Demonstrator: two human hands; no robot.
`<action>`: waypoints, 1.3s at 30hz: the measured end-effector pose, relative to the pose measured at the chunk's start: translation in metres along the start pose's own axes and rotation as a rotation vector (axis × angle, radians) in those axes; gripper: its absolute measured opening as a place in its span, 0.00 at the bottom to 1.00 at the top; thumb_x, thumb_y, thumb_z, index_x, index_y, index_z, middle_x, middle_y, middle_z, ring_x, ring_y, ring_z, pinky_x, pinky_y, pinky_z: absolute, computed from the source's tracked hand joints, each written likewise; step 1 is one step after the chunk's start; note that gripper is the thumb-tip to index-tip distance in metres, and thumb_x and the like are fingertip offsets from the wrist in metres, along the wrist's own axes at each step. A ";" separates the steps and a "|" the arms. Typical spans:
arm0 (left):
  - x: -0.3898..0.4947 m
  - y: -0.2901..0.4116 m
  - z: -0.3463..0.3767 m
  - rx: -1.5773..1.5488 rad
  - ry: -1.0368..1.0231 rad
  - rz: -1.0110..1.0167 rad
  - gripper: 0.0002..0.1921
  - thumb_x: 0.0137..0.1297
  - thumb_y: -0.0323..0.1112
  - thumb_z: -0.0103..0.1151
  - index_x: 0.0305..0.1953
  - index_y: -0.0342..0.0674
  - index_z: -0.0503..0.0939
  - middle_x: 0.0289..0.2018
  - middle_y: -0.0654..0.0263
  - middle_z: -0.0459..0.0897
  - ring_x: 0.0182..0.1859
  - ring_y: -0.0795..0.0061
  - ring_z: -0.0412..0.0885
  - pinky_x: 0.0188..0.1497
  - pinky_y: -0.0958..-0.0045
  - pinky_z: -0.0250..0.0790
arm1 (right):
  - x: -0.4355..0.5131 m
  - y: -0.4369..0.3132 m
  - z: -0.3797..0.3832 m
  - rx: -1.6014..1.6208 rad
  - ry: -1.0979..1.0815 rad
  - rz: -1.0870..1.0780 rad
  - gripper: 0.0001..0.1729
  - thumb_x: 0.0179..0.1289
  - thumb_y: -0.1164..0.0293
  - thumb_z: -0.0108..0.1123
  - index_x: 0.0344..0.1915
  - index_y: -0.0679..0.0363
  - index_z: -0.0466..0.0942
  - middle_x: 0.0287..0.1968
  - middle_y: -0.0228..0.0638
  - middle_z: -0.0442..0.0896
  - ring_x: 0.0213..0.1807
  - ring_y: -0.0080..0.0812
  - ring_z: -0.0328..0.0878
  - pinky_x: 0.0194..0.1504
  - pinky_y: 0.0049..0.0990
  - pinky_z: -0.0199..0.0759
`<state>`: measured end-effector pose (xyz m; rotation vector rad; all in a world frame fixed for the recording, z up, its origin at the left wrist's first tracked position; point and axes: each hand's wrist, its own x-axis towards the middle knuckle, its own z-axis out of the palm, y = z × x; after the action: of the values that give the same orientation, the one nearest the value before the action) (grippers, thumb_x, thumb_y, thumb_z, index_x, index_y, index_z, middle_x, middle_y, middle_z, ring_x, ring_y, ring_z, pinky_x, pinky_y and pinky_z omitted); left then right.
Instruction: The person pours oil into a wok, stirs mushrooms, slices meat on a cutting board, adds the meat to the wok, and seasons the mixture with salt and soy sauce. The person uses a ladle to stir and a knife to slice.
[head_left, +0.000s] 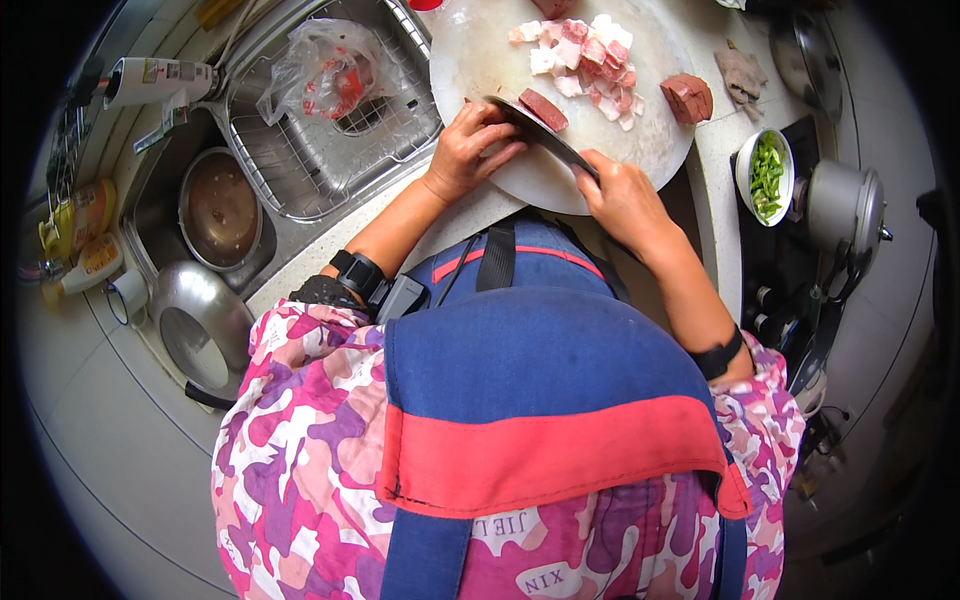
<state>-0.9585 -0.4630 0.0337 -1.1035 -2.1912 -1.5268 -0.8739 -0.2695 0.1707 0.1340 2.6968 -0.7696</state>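
On a round white cutting board, my right hand grips the handle end of a knife, whose dark blade slants up to the left. My left hand is at the blade's far end, fingers bent; what lies under them is mostly hidden. Just beyond the blade rests a reddish-brown slab of meat or liver. Diced fatty pork is heaped farther back. A larger reddish-brown chunk sits at the board's right edge, and another piece is partly cut off by the top of the view.
Left of the board is a steel sink with a wire rack and a plastic bag. Another basin holds a metal bowl. At right stand a white bowl of sliced green peppers, a grey pot and a cloth.
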 end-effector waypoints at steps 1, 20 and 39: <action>0.000 0.001 0.000 -0.003 -0.007 -0.009 0.16 0.43 0.28 0.72 0.37 0.39 0.80 0.38 0.61 0.77 0.39 0.64 0.76 0.42 0.67 0.71 | 0.004 0.002 0.006 0.011 0.017 -0.001 0.10 0.62 0.68 0.54 0.39 0.62 0.77 0.24 0.56 0.77 0.30 0.56 0.77 0.33 0.45 0.70; 0.092 0.004 0.000 0.154 -0.900 0.150 0.39 0.42 0.34 0.66 0.61 0.46 0.64 0.49 0.59 0.74 0.53 0.59 0.71 0.57 0.62 0.62 | -0.082 0.059 -0.005 0.719 0.274 0.361 0.19 0.68 0.60 0.54 0.23 0.59 0.68 0.15 0.25 0.68 0.12 0.14 0.61 0.13 0.18 0.54; 0.001 0.028 0.021 -0.081 -0.357 -0.055 0.33 0.45 0.27 0.68 0.57 0.43 0.70 0.57 0.56 0.70 0.58 0.54 0.71 0.57 0.63 0.67 | -0.063 0.036 0.033 0.279 0.218 0.285 0.22 0.62 0.61 0.55 0.47 0.69 0.75 0.24 0.57 0.77 0.30 0.55 0.78 0.35 0.40 0.70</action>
<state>-0.9353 -0.4395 0.0451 -1.4511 -2.4202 -1.5532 -0.7990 -0.2563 0.1476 0.6882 2.6649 -1.0865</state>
